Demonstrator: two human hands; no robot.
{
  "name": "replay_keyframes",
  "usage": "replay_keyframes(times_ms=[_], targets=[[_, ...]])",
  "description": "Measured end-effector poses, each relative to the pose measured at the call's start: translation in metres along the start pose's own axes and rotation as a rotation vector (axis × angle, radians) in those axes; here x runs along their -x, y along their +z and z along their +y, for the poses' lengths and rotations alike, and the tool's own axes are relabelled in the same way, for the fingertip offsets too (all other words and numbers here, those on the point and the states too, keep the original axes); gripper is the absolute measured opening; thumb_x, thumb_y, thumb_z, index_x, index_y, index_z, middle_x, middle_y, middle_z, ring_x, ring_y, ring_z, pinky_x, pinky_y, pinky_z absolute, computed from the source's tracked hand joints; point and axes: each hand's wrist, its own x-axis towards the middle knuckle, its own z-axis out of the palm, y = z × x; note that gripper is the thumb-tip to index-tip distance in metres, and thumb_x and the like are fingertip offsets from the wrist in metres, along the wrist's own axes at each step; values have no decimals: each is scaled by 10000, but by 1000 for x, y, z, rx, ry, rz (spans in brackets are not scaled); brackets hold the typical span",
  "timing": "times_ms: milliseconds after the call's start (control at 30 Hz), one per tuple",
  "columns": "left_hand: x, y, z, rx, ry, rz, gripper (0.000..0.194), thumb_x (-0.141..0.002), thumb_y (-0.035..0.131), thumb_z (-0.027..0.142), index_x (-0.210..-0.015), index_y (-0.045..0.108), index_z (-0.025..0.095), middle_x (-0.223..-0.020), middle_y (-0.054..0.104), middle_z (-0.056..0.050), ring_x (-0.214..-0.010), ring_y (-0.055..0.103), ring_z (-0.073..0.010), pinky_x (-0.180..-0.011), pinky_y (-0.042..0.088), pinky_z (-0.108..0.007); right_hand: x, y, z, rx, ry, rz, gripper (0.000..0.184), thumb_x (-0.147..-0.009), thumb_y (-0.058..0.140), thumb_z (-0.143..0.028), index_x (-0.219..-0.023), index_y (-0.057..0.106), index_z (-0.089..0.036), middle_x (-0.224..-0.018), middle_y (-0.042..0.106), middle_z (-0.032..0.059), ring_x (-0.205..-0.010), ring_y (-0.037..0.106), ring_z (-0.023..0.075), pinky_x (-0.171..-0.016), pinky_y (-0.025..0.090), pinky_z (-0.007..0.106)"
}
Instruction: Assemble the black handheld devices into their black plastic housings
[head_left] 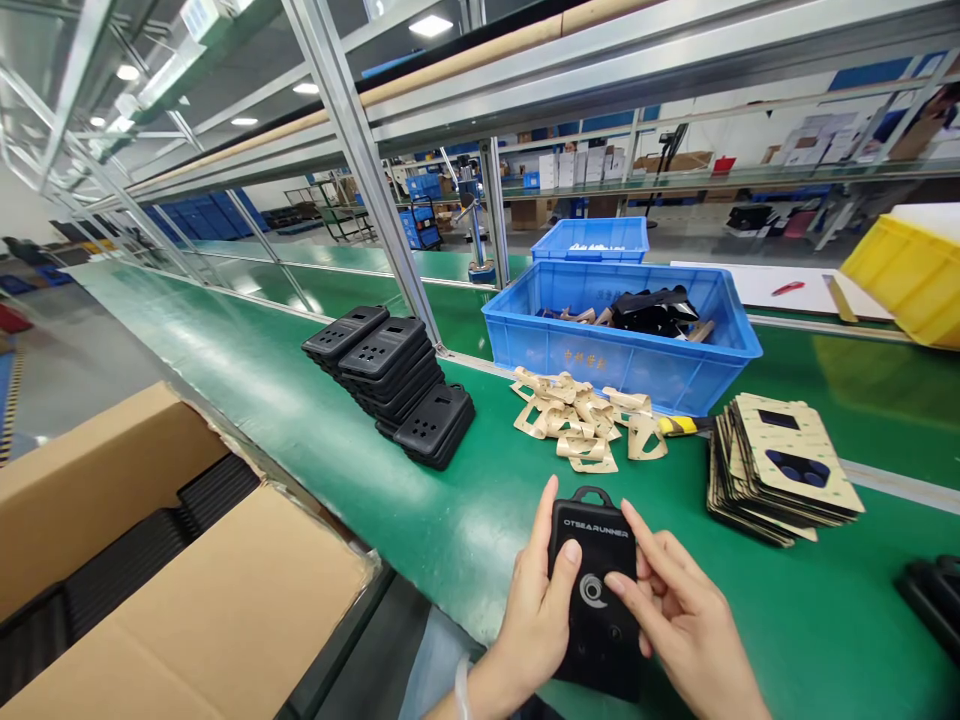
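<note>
Both hands grip a flat black plastic case (pixel 598 553) with a hanging loop at its top, printed lettering and a swirl logo on its front. My left hand (pixel 534 612) holds the left edge, thumb pressed on the face. My right hand (pixel 686 615) closes on the right edge, its thumb near the swirl. Beyond the case lies a heap of curled tan backing-paper pieces (pixel 574 420). To the right stands a stack of tan-backed sheets (pixel 799 460) with dark cut-outs. Stacked black cases (pixel 390 365) with round holes sit to the left.
A blue bin (pixel 600 350) with dark and tan scraps stands behind the heap, a smaller blue bin (pixel 589 238) behind it. A yellow-handled cutter (pixel 679 426) lies beside it. An open carton (pixel 187 590) with black parts is at left. Metal posts (pixel 367 170) rise behind the green bench (pixel 330 480).
</note>
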Motion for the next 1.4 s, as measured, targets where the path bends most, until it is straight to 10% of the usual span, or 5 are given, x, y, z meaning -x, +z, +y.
replay_keyframes(times_ms=[633, 900, 1100, 1400], targets=[[1, 1, -6, 210, -91, -156, 520, -925, 559, 360, -1368, 323, 223, -1208, 597, -78, -1085, 561, -209, -888, 452, -297, -19, -19, 6, 139, 131, -84, 691, -895, 436, -665, -1119, 648, -46, -513, 439, -13, -476, 430, 147, -451, 330, 248], [-10, -3, -1, 363, -202, -30, 592, -883, 620, 328, -1371, 307, 209, -1114, 643, -81, -828, 601, -139, -745, 482, -251, -23, -16, 9, 103, 139, -230, 712, -943, 353, -642, -1306, 559, -64, -658, 455, 1, -485, 460, 134, -456, 403, 248], [-20, -17, 6, 439, -136, 113, 610, -858, 657, 320, -1372, 335, 252, -1198, 619, -82, -867, 627, -155, -771, 499, -265, -5, -7, 11, 198, 67, -599, 726, -968, 351, -590, -1504, 281, -106, -619, 547, -2, -521, 476, 161, -544, 397, 274], [-10, -37, 5, 476, -155, -64, 739, -911, 584, 409, -1511, 174, 279, -1396, 501, -74, -1235, 507, -203, -1018, 402, -294, -1, -1, 14, -69, 267, -510, 836, -931, 436, -635, -1518, 205, -86, -632, 416, -26, -555, 343, 131, -488, 220, 245]])
